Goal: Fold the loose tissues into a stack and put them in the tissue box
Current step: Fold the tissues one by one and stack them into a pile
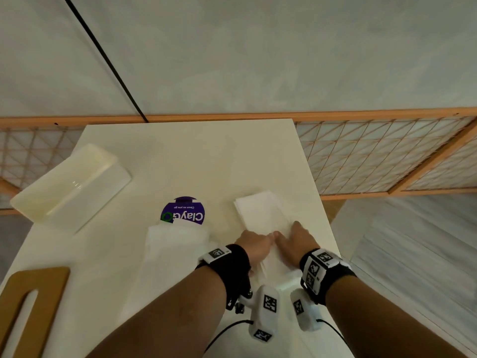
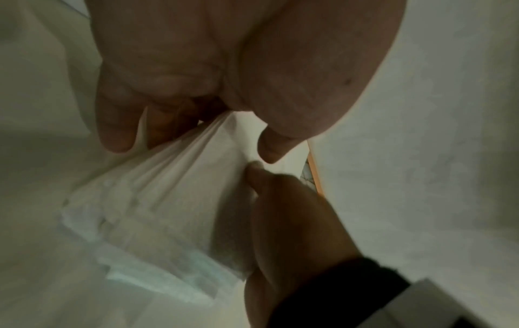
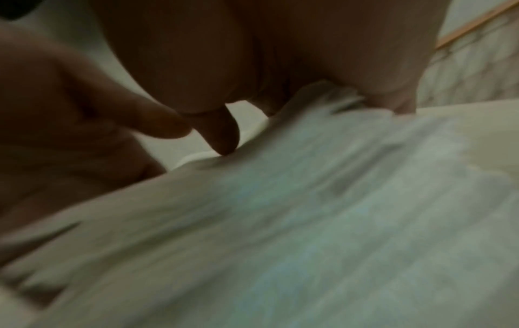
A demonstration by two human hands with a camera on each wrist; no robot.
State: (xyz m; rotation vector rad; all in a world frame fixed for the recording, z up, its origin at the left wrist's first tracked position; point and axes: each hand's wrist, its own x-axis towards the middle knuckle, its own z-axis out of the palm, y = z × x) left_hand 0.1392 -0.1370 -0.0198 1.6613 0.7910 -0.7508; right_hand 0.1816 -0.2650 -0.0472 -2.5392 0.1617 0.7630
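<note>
Working a single tissue [image 1: 273, 257] at the near right part of the counter [image 1: 196, 156], both hands low on it and nearly touching. Left hand [image 1: 254, 245]: fingers curled, a gathered fold of the tissue caught between them and the thumb, clearest in the left wrist view. Right hand [image 1: 294, 241]: thumb tip pressing down on the sheet; whether its other fingers curl under an edge, cannot tell, the right wrist view being blurred.

Folded stack [image 1: 260, 210] lies just beyond the hands, touching or overlapping the sheet in hand. Loose tissues [image 1: 175, 244] lie to the left, partly over a purple round label [image 1: 184, 211]. Tissue box [image 1: 69, 184], open and apparently empty, sits well apart at the far left. Wooden lid [image 1: 31, 303] with a slot at the near left corner.

Risks, as judged:
- Sheet is thin and bunched at the pinch; pulling against the pressing thumb could tear it or set a crooked crease.
- Hands work close to the right counter edge; a sweep outward could carry tissue off it.
- Stack so close; a nudge may skew it.
- Long carry to the box; a loose stack may fan apart.
</note>
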